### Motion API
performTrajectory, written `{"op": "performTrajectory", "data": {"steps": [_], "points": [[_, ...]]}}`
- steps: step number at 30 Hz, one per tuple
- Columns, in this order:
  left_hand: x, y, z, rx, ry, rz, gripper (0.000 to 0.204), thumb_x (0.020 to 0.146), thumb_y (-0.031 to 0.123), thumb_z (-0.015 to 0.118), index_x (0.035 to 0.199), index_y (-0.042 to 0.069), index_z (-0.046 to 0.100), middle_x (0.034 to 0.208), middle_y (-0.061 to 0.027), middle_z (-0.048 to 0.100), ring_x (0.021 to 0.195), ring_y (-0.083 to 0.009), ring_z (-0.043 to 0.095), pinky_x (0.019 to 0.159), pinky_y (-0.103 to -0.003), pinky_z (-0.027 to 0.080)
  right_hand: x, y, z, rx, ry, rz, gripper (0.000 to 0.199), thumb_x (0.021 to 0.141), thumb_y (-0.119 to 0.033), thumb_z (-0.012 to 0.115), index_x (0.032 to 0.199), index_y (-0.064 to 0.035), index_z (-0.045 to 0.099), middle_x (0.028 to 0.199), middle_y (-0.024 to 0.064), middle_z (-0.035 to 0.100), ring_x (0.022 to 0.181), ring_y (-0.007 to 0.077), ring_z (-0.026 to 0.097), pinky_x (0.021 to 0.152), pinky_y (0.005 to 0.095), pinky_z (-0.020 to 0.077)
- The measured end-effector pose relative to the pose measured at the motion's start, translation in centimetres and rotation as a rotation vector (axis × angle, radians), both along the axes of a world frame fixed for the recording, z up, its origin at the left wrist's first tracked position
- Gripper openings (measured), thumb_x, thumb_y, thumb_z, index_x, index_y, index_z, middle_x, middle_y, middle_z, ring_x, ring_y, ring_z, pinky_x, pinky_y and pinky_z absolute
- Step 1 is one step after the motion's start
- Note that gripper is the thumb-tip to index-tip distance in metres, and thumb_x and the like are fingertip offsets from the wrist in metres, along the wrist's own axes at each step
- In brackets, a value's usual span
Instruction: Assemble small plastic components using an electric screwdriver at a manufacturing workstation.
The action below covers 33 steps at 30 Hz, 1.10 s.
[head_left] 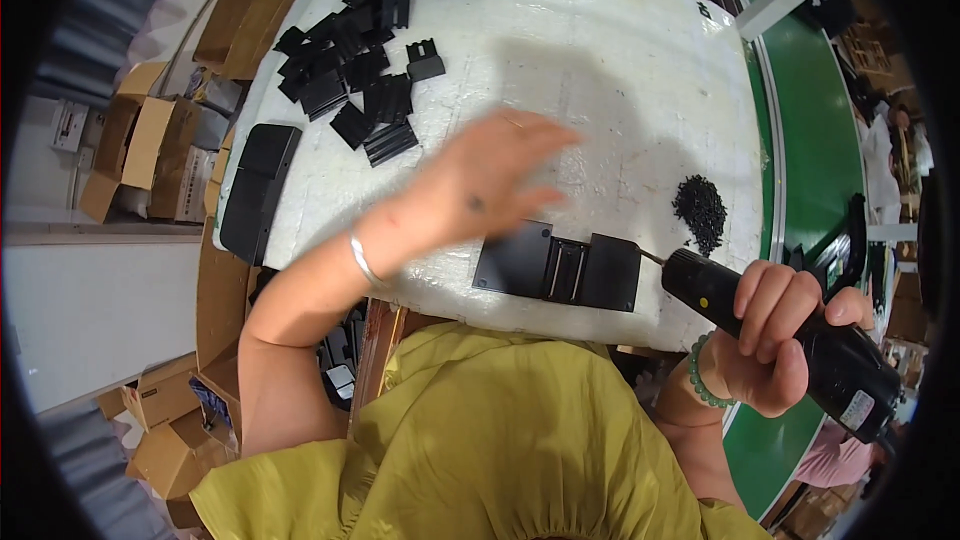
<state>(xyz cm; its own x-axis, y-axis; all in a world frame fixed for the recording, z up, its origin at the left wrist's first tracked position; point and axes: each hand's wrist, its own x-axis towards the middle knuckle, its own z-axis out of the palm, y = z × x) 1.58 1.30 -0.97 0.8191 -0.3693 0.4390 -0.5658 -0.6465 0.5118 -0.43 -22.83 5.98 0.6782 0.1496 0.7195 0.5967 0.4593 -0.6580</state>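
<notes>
In my right hand (775,335) is a black electric screwdriver (700,285), with the fingers wrapped round its body. Its thin bit points left, to the right edge of a flat black plastic casing (612,275); whether the tip touches it I cannot tell. The casing lies near the table's front edge, with a ribbed, recessed section in its middle. Above its left part is my left hand (490,175), blurred by motion, thumb and fingers stretched apart with nothing seen between them. A heap of small black screws (700,212) lies beyond the screwdriver.
Several black plastic pieces (345,65) are piled at the table's far left. A longer black casing (260,190) lies at the left edge of the white-wrapped table (570,0). Cardboard boxes (150,145) stand to the left; a green surface (810,130) runs along the right.
</notes>
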Motion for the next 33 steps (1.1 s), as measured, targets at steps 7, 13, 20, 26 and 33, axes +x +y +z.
{"op": "performTrajectory", "data": {"steps": [7,13,20,26,33], "points": [[2.4,12.6,1.3,0.196,0.422,0.488,0.041,0.066,0.022,0.076,0.103,0.008,0.065,0.092,-0.0078,0.061,0.086,-0.0260,0.057,0.078,-0.034,0.047,0.0,-1.2,-0.6,0.064,0.138,-0.035,0.035,0.075,-0.011,0.055,0.106,-0.0096,0.037,0.055,-0.0007,0.041,0.044,0.0096,0.038,0.051,0.0260,0.0351],[2.5,13.3,0.1,0.343,0.261,0.341,0.055,0.057,0.024,0.080,0.105,0.007,0.061,0.101,-0.0064,0.054,0.097,-0.0247,0.050,0.081,-0.033,0.044,-0.3,-1.0,-0.9,0.086,0.151,-0.014,0.035,0.075,-0.010,0.055,0.105,-0.0093,0.037,0.056,-0.0007,0.041,0.044,0.0098,0.038,0.052,0.0257,0.0354],[1.1,10.3,0.4,-0.024,0.403,0.297,0.018,0.077,0.002,0.065,0.087,0.001,0.051,0.095,-0.0089,0.060,0.074,-0.0119,0.057,0.060,-0.027,0.045,-0.6,-1.6,-1.2,0.091,0.188,-0.064,0.036,0.075,-0.009,0.054,0.107,-0.0090,0.037,0.056,-0.0004,0.041,0.044,0.0099,0.038,0.052,0.0261,0.0355],[0.7,4.2,-0.2,-0.395,0.682,-0.088,0.027,0.082,-0.004,0.053,0.074,0.008,0.030,0.099,-0.0086,0.058,0.073,-0.0055,0.048,0.066,-0.021,0.047,-0.8,-1.2,-0.8,0.059,0.210,-0.015,0.034,0.076,-0.012,0.051,0.108,-0.0084,0.040,0.057,-0.0045,0.037,0.048,0.0067,0.036,0.057,0.0240,0.0326],[-0.2,1.0,1.2,-0.564,0.972,-0.171,0.032,0.069,-0.003,0.069,0.072,0.008,0.040,0.094,-0.0017,0.052,0.074,-0.0038,0.043,0.062,-0.018,0.038,-1.0,-2.6,-0.9,0.047,0.202,-0.036,0.039,0.076,-0.012,0.051,0.113,-0.0108,0.040,0.059,-0.0026,0.039,0.048,0.0087,0.038,0.058,0.0259,0.0343]]}}
